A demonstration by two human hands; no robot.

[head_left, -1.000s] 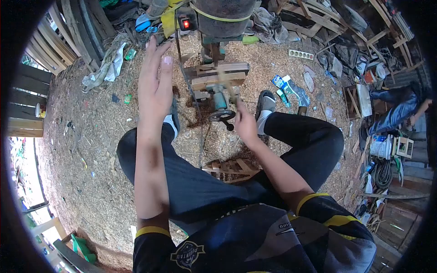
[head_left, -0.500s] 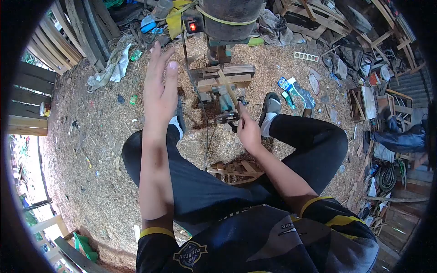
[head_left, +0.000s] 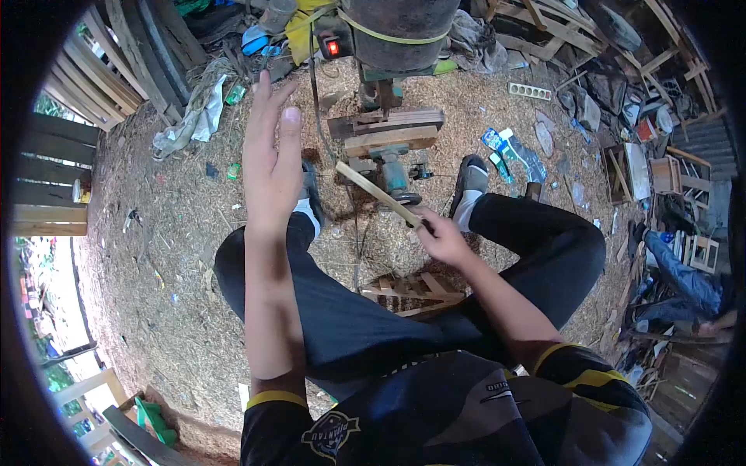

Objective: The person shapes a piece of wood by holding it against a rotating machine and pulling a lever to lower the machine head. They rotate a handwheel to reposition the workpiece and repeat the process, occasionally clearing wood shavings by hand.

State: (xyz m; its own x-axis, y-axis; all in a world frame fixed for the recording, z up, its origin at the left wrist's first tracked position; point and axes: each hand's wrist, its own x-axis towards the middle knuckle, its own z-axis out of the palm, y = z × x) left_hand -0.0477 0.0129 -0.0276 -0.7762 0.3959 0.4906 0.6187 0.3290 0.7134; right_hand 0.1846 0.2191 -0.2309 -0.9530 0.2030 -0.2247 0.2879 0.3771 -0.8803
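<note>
My right hand is closed around the near end of a narrow wooden stick. The stick slants up and to the left, its far end in front of the machine's base. On the left, my left hand is raised with fingers stretched out and nothing in it. Between my feet stands a machine with a large dark motor housing and a lit red switch. A wooden block sits on its work table, above a round handwheel partly behind the stick.
Wood shavings cover the ground. A power strip and a blue packet lie to the right of the machine. A slatted wooden piece lies between my legs. Another person's legs show at far right, near scrap wood.
My right hand has drawn the stick back from the machine's work table and swung its far end leftward. My left hand stays raised. The other person's legs have shifted lower.
</note>
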